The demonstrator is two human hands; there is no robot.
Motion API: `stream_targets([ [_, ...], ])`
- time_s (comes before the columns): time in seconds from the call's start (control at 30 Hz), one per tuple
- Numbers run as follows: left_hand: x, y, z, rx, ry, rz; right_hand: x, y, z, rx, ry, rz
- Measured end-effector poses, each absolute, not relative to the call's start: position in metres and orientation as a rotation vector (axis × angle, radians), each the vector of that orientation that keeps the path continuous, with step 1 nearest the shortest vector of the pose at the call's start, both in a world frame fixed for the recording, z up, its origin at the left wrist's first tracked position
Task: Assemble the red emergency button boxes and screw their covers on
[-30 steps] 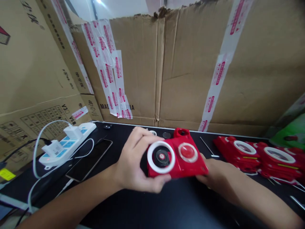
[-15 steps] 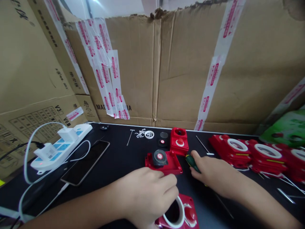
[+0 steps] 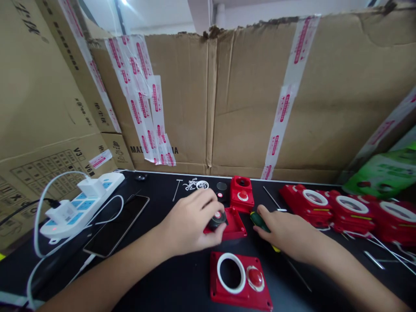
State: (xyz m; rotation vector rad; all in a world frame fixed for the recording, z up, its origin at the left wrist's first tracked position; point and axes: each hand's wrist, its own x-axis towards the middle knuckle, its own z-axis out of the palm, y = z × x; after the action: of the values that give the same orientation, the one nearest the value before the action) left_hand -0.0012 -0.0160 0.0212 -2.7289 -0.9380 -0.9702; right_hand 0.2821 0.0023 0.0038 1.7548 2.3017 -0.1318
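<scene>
My left hand is closed around a black round part with a red-and-white label, at the red open tray-like housing. Whether the part is lifted off the housing, I cannot tell. My right hand grips a screwdriver by its green and yellow handle, the long shaft pointing down towards me. In front of both hands lies a red cover plate with a white ring around its opening and a red dome. Behind the housing stands a red unit with a dome.
Several red units with white rings line the right side, with wires and a T-handled tool before them. At left are a power strip and a phone. Cardboard walls the back.
My left hand has let go of the red cover plate and moved up and away, onto the black round part. The right hand still holds the screwdriver in about the same place.
</scene>
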Motion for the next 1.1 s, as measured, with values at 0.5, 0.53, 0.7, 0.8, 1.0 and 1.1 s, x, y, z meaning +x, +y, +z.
stream_targets([
  [0.5,-0.010,0.007,0.015,-3.164,-1.204,-0.932,0.281,0.002,0.007,1.743,2.320,-0.156],
  [0.53,-0.010,0.007,0.015,-3.177,-1.238,-0.938,0.281,0.002,0.007,1.744,2.323,-0.157],
  [0.7,-0.010,0.017,0.014,-3.111,-1.330,-1.018,0.278,0.001,0.010,1.747,2.330,-0.168],
  [0.8,-0.007,0.041,0.012,-2.993,-1.409,-1.023,0.275,-0.001,0.012,1.745,2.338,-0.178],
  [1.0,0.010,0.113,-0.003,-2.823,-1.471,-0.748,0.272,-0.001,0.012,1.747,2.354,-0.200],
  [1.1,0.021,0.135,-0.017,-2.818,-1.461,-0.606,0.273,0.000,0.012,1.751,2.359,-0.202],
])
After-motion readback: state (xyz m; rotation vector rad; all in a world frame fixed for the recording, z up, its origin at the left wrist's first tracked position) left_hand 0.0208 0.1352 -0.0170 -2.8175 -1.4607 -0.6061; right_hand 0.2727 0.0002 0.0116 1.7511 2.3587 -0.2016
